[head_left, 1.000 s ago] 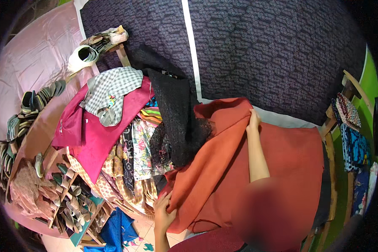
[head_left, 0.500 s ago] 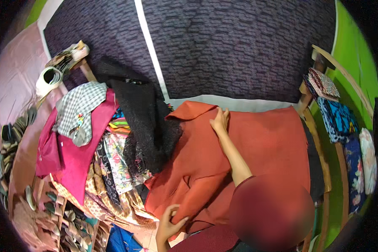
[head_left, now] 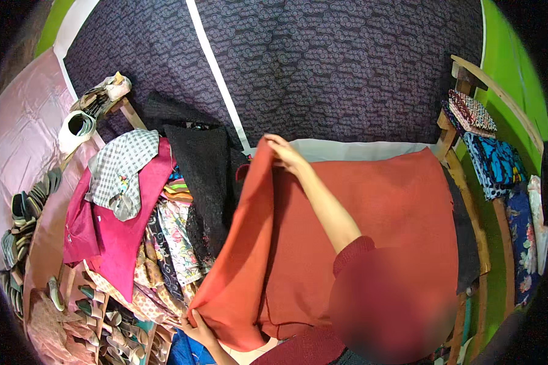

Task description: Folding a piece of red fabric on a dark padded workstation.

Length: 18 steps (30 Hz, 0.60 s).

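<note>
A large orange-red cloth point(head_left: 359, 201) lies spread over a flat surface, its left part lifted as a folded flap point(head_left: 240, 255). My right hand point(head_left: 286, 153) pinches the far end of that flap, with the arm reaching across the cloth. My left hand point(head_left: 198, 330) holds the flap's near corner at the lower edge. The flap hangs between both hands, stretched lengthwise. Left of it lie a black lacy cloth point(head_left: 198, 170), a magenta cloth point(head_left: 122, 243) and a grey-and-white checked cloth point(head_left: 123, 164).
Floral and spotted fabrics point(head_left: 176, 234) are heaped at left. Shoes point(head_left: 112, 334) stand on racks at the lower left. Folded blue patterned cloth point(head_left: 496, 164) sits on a wooden rack at right. A dark patterned curtain point(head_left: 347, 73) hangs behind.
My right hand has moved left with the far end of the cloth, and my left hand has moved left and down. The crumpled part is now drawn out into a long flap.
</note>
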Each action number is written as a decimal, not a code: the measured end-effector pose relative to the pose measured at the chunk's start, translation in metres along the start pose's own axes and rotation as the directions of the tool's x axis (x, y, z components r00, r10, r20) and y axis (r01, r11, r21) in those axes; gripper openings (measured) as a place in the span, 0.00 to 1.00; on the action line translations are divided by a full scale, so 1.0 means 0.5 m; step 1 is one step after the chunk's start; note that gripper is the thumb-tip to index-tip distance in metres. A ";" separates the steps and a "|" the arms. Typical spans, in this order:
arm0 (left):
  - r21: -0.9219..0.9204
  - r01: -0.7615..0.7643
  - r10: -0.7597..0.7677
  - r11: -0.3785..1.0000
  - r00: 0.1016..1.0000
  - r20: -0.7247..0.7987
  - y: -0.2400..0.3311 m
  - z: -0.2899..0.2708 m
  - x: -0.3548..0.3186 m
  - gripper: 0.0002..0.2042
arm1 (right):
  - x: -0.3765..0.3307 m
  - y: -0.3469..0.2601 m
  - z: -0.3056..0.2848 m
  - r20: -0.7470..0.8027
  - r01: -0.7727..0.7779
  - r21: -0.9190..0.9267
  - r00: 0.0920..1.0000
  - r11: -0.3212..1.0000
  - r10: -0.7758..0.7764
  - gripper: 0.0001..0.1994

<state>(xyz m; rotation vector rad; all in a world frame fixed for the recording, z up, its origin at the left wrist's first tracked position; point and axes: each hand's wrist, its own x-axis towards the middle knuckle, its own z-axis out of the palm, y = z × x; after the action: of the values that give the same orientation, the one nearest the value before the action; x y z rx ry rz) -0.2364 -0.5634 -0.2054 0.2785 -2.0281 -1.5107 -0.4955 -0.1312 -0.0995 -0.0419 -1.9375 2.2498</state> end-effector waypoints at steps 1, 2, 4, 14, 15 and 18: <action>0.177 -0.017 0.035 0.984 0.995 -0.095 -0.029 -0.035 0.004 0.11 | -0.024 -0.044 0.104 0.050 -0.047 0.018 0.998 0.999 0.046 0.29; 0.371 -0.014 0.035 0.929 0.998 -0.050 -0.077 -0.042 0.004 0.14 | -0.025 -0.045 0.105 0.154 0.022 0.051 0.988 0.998 -0.029 0.30; 0.341 -0.091 0.088 0.936 0.996 0.026 -0.103 -0.017 -0.012 0.14 | -0.022 -0.019 0.091 0.226 0.166 0.128 0.955 0.978 -0.192 0.33; 0.402 -0.370 0.101 0.837 0.827 0.552 0.046 0.004 -0.008 0.36 | -0.110 0.072 -0.017 -0.206 0.083 -0.004 0.975 0.997 -0.082 0.20; 0.408 -0.364 0.096 0.837 0.832 0.546 0.049 0.007 -0.006 0.36 | -0.122 0.066 -0.016 -0.193 0.029 -0.043 0.981 0.999 -0.037 0.22; 0.322 -0.357 0.132 0.877 0.823 0.553 0.030 0.029 -0.025 0.23 | -0.164 0.052 0.014 -0.092 -0.120 -0.043 0.989 0.992 0.115 0.22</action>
<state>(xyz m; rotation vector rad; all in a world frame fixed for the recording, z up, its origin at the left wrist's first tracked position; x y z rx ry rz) -0.2318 -0.5408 -0.1983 -0.2696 -2.6869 -1.0426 -0.4188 -0.1537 -0.1315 -0.2651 -1.9905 2.2308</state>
